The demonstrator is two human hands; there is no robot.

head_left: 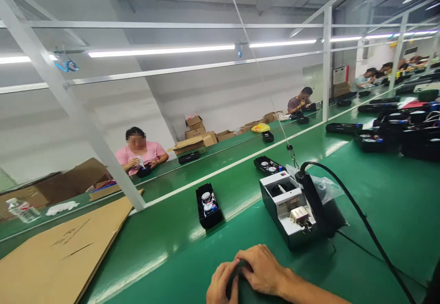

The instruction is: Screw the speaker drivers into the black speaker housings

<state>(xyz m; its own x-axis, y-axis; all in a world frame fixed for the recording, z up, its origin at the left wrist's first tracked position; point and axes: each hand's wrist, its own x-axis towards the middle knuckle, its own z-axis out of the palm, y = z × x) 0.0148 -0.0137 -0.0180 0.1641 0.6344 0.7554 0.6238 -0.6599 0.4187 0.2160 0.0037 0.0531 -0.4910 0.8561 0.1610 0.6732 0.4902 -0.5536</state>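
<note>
Head view: L hand (pixel 222 284) and R hand (pixel 263 269) are at bottom edge of frame, close together, low over the green belt surface (pixel 165 258). Fingers (pixel 256 260) of both hands are curled closed, gripping a small black item (pixel 229 288) between them. Item mostly hidden by fingers, so can't tell exactly what it is. R forearm (pixel 305 290) runs off toward lower right.

Just ahead, right of centre: grey-and-black soldering station (pixel 283 212) on the surface, w/ thick black cable (pixel 364 217) arcing from its top down to lower right corner. Clear plastic bag (pixel 328 189) just behind it. To its left, an open black tray (pixel 208 206) holding round silver parts; a similar tray (pixel 268 165) sits farther up the belt. Large flat cardboard sheet (pixel 58 260) lies at left, approx level w/ the hands. More black trays (pixel 388 125) crowd the far right.

Past a glass partition w/ white frame (pixel 326 65) runs a parallel green belt. Co-worker in pink top (pixel 139 153) sits across it, both hands at a black item (pixel 143 172). Second co-worker in grey top (pixel 298 103) sits farther along. Stacked cardboard boxes (pixel 195 134) stand by the wall behind them, and a plastic water bottle (pixel 22 211) lies at far left. More people are visible at far right, small in frame.
</note>
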